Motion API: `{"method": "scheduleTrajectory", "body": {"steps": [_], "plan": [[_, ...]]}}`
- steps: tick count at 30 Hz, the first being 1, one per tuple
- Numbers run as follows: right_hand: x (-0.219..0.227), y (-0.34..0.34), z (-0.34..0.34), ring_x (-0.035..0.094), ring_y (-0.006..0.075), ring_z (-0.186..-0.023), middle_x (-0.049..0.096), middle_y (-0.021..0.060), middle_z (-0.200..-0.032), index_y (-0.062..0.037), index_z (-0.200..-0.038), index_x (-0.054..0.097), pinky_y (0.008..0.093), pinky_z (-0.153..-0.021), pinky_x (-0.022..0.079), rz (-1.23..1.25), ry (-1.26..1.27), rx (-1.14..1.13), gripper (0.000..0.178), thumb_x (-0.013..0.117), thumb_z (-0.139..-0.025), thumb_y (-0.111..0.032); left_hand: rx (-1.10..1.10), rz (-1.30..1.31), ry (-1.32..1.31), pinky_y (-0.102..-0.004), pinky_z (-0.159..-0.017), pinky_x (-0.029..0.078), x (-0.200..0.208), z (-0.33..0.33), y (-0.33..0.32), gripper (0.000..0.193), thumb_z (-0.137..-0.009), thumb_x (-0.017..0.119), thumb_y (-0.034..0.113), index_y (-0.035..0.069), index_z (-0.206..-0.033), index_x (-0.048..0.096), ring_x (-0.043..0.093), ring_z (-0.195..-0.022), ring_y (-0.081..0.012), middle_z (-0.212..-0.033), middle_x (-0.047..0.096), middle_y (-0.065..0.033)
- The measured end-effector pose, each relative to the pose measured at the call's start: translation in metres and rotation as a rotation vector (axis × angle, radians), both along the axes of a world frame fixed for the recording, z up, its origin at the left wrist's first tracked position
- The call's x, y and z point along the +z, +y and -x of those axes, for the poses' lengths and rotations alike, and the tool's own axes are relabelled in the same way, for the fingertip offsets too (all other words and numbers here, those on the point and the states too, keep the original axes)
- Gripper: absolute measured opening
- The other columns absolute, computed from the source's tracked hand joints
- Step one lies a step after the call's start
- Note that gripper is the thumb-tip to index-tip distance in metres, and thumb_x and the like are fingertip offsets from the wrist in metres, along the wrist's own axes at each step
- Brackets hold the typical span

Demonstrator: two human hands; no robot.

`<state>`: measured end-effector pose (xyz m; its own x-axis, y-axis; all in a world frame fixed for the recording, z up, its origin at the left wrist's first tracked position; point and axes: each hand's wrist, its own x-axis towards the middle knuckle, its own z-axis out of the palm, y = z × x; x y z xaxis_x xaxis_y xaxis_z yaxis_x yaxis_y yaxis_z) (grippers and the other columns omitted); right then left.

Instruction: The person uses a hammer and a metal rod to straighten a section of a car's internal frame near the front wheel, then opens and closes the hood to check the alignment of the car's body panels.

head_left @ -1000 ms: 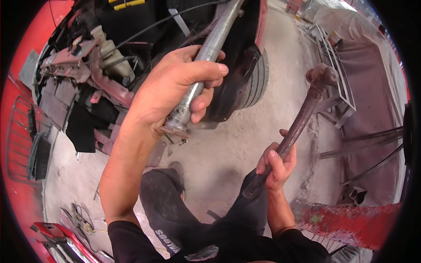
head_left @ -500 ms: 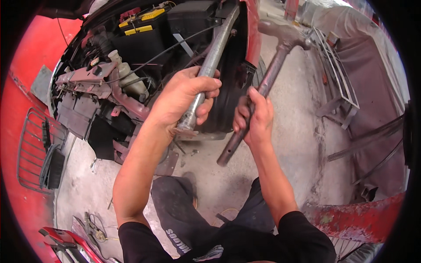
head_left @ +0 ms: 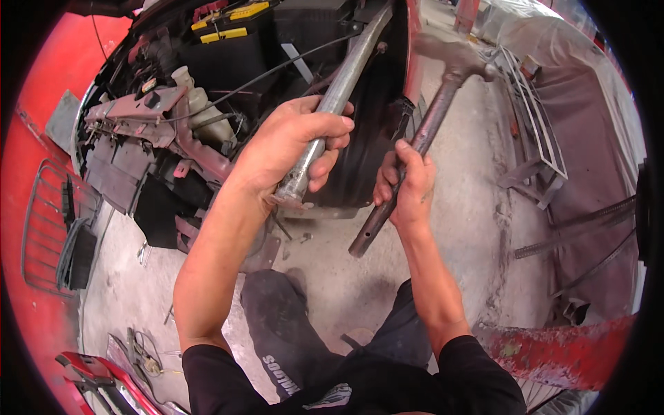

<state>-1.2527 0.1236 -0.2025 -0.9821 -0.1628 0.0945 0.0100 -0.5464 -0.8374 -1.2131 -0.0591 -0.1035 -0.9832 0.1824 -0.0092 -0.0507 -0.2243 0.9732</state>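
Note:
My left hand (head_left: 294, 142) is wrapped round a grey metal bar (head_left: 349, 72), which slants up and away to the right over the edge of the car's engine bay. The bar's flared lower end sticks out just below my palm. My right hand (head_left: 411, 183) grips the dark metal handle of a hammer (head_left: 439, 104) about midway along. The hammer's head is raised beside the red fender (head_left: 413, 41) and looks blurred; a hole shows near the handle's lower end. Bar and hammer are apart.
The opened car front shows a white plastic reservoir (head_left: 207, 117), a bent panel support (head_left: 131, 111) and a thin cable. A metal frame stand (head_left: 536, 131) is on the right. At lower right lies a worn red beam (head_left: 560, 353); a wire rack (head_left: 48, 228) leans at left.
The view has shifted slightly. The bar's upper end now sits farther right, and the hammer has moved a little right with its handle end slightly higher. Both grips stay the same.

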Motion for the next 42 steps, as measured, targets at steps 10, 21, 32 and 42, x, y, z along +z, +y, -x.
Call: {"method": "scheduleTrajectory", "body": {"steps": [10, 21, 32, 42], "plan": [[0.012, -0.022, 0.012, 0.042, 0.0136, -0.038, 0.042, 0.002, -0.059, -0.0083, -0.096, 0.045, 0.0311, -0.034, 0.04, -0.042, 0.018, 0.106, 0.018, 0.057, -0.097, -0.022, 0.045, 0.051, -0.008, -0.0218, -0.032, 0.036, 0.0, -0.006, -0.007, 0.045, -0.09, 0.064, 0.015, -0.008, -0.126, 0.048, 0.042, -0.038, -0.006, -0.076, 0.051, -0.0035], [0.028, 0.045, -0.018, 0.041, 0.0149, -0.039, 0.041, 0.0017, -0.058, -0.0095, -0.08, 0.045, 0.0326, -0.037, 0.04, 0.168, 0.267, -0.427, 0.031, 0.052, -0.098, -0.033, 0.016, 0.038, -0.002, -0.0212, -0.032, 0.035, -0.001, -0.002, -0.011, 0.047, -0.089, 0.063, 0.014, -0.008, -0.127, 0.047, 0.041, -0.039, -0.0049, -0.075, 0.05, -0.0037], [-0.011, -0.018, 0.006, 0.042, 0.0144, -0.038, 0.042, 0.003, -0.056, -0.0081, -0.083, 0.043, 0.0331, -0.035, 0.041, -0.065, 0.0, -0.112, 0.022, 0.058, -0.095, -0.019, -0.005, 0.28, 0.027, -0.0277, -0.034, 0.039, 0.004, -0.008, -0.028, 0.043, -0.085, 0.065, 0.012, -0.01, -0.118, 0.046, 0.048, -0.039, -0.0126, -0.066, 0.053, -0.0067], [-0.025, 0.007, -0.018, 0.042, 0.0149, -0.038, 0.043, 0.0047, -0.057, -0.0075, -0.089, 0.041, 0.033, -0.035, 0.042, -0.018, 0.075, -0.063, 0.021, 0.056, -0.097, -0.018, 0.029, 0.153, 0.023, -0.0235, -0.032, 0.032, -0.017, 0.003, -0.022, 0.052, -0.088, 0.066, 0.016, -0.006, -0.128, 0.042, 0.041, -0.037, -0.0085, -0.073, 0.048, -0.0054]]}}
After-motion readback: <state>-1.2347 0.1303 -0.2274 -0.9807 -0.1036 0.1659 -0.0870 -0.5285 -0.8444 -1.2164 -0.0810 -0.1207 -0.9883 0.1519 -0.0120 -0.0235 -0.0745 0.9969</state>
